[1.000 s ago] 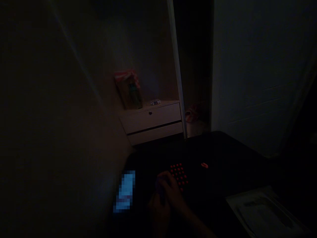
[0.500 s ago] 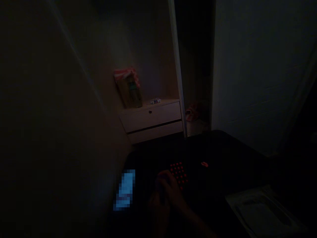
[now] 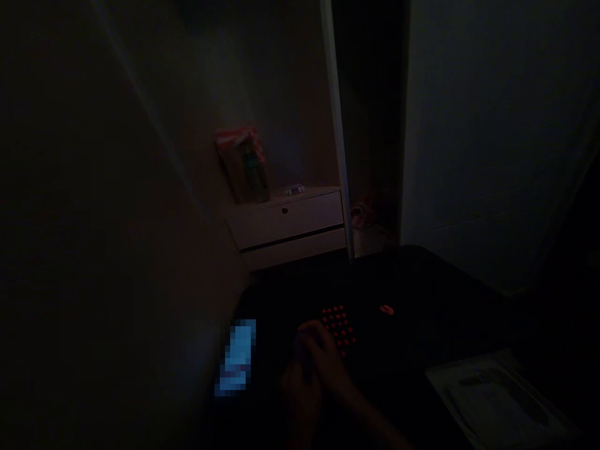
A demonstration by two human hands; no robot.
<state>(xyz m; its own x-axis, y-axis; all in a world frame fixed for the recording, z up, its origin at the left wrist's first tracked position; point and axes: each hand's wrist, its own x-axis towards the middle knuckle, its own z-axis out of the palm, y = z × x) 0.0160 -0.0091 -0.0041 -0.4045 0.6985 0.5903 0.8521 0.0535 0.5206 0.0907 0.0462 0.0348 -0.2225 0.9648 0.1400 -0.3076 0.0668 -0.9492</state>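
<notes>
Black tabletop point(image 3: 398, 275), round-cornered: near its left edge, left hand point(image 3: 302, 390) and right hand point(image 3: 324, 355) clamp their fingers on a dim purplish object point(image 3: 300, 345).

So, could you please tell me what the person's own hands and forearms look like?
The left hand and right hand look ungloved, and no sleeve shows on the right forearm where it is in view. The left forearm is too dim to judge, as are any rings or markings.
</notes>
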